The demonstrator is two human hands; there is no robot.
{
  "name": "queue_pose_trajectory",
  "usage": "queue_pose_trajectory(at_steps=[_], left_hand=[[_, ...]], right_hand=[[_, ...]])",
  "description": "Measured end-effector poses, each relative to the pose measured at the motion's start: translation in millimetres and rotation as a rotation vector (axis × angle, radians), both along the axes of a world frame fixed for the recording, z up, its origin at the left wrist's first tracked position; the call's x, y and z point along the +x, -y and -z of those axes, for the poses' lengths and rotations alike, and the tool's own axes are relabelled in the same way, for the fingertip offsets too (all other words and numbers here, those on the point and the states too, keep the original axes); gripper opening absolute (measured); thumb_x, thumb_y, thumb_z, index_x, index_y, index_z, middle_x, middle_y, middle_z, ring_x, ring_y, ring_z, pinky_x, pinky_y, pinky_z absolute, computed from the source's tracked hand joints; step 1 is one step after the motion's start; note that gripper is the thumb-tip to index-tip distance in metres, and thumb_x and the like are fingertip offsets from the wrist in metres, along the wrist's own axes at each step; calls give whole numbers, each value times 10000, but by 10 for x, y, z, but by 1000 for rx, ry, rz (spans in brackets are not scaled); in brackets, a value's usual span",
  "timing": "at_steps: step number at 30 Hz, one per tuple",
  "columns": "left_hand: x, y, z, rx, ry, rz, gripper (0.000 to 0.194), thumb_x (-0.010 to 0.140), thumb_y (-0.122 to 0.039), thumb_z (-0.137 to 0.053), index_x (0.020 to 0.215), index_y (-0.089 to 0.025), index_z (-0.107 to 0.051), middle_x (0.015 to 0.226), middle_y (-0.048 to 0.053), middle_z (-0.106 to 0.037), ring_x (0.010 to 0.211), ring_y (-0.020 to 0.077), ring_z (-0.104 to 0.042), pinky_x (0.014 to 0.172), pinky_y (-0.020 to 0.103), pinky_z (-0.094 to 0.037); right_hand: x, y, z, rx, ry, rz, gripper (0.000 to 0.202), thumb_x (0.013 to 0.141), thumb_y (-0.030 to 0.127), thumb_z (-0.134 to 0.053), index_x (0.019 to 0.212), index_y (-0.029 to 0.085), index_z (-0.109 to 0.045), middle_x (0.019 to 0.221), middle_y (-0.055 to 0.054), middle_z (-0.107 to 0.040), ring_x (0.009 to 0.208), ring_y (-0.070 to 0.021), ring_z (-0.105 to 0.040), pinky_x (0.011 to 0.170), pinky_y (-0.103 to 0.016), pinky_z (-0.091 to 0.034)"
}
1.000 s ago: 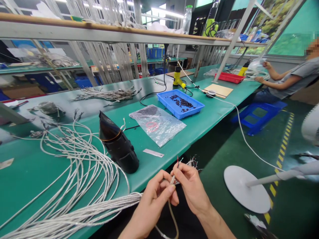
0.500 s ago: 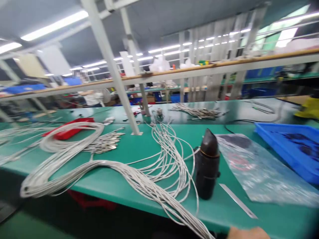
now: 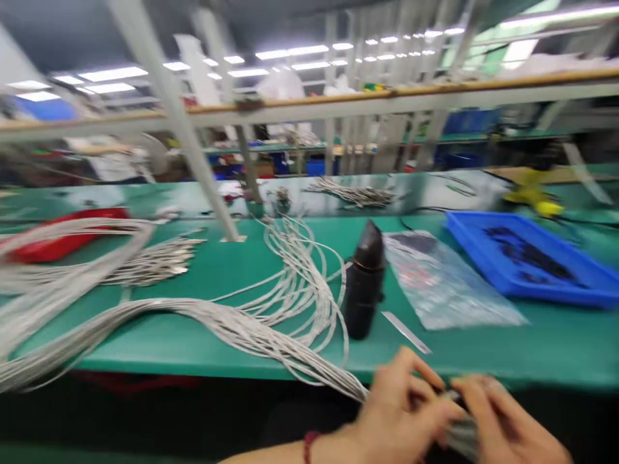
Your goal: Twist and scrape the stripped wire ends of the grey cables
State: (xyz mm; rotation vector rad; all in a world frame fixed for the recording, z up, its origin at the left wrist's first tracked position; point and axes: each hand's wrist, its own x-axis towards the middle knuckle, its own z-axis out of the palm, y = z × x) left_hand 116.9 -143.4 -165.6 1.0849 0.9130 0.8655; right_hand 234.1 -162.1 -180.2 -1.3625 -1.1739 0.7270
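Observation:
My left hand, with a dark red band at the wrist, is at the lower right, fingers bent in a pinch. Close beside it, my right hand also pinches, and the fingertips of both meet at a small pale piece, too blurred to name. Below the fingers hangs a greyish blurred piece. A thick bundle of light grey cables runs along the front of the green table and ends from view behind my left hand. Just beyond the hands stands a black cylindrical tool with a slanted top.
A metal ruler-like strip and a clear plastic bag lie right of the black tool. Farther right sits a blue tray with small dark parts. At left are a red tray and cable ends. A slanted post rises mid-table.
My view has turned to the right and down. Both hands are now in view, fingertips together, where before only part of one blurred hand showed at the bottom edge.

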Motion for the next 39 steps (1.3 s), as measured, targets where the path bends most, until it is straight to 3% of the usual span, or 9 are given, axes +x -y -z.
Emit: queue_pose_trajectory(at_steps=[2, 4, 12, 19, 26, 31, 39], left_hand=[[-57, 23, -104, 68, -33, 1, 190, 800, -264, -651, 856, -192, -485, 541, -64, -553, 488, 86, -531, 503, 172, -405], [-78, 10, -141, 130, -74, -19, 191, 826, -262, -634, 832, -200, -454, 558, -61, -559, 512, 90, -546, 507, 162, -397], [-65, 71, -17, 477, -174, -90, 245, 849, -250, -629, 738, -216, -413, 549, -97, -419, 439, 94, -541, 421, 160, -360], [-64, 39, 33, 755, -229, -165, 242, 843, -154, -654, 741, -213, -443, 551, -102, -464, 398, 55, -472, 405, 138, -344], [-69, 65, -52, 420, -217, -26, 152, 879, -278, -614, 924, -215, -483, 519, -75, -570, 471, 108, -556, 458, 174, -368], [-74, 52, -102, 369, -233, 55, 148, 894, -313, -580, 951, -177, -569, 493, -68, -529, 449, 97, -475, 475, 194, -333], [-121, 53, -123, 280, -158, 196, 324, 971, -417, -461, 893, -146, -622, 563, -36, -497, 540, 105, -455, 568, 219, -340]], right_hand=[[49, 68, -75, 13, -15, 111, 258, 860, 445, -650, 745, 220, -703, 731, -19, -631, 676, -176, -596, 592, -261, -499], [39, 73, -140, 30, -46, 126, 287, 874, 422, -632, 705, 197, -690, 702, -7, -598, 661, -151, -564, 610, -241, -475], [-16, 136, -227, 15, -146, 54, 271, 929, 352, -594, 722, 199, -679, 749, 3, -563, 732, -133, -538, 676, -216, -430], [-3, 160, -207, 7, -173, 36, 249, 919, 339, -607, 733, 191, -680, 754, -3, -553, 725, -143, -534, 665, -241, -424], [-10, 163, -203, -18, -122, 54, 271, 906, 296, -604, 661, 182, -584, 707, 11, -510, 669, -135, -479, 633, -250, -394], [-16, 156, -206, 3, -119, 55, 291, 907, 277, -600, 635, 187, -547, 690, 21, -487, 657, -129, -453, 625, -243, -383], [-7, 140, -199, 17, -89, 70, 300, 920, 303, -592, 644, 189, -567, 683, 14, -509, 666, -137, -473, 638, -250, -391]])
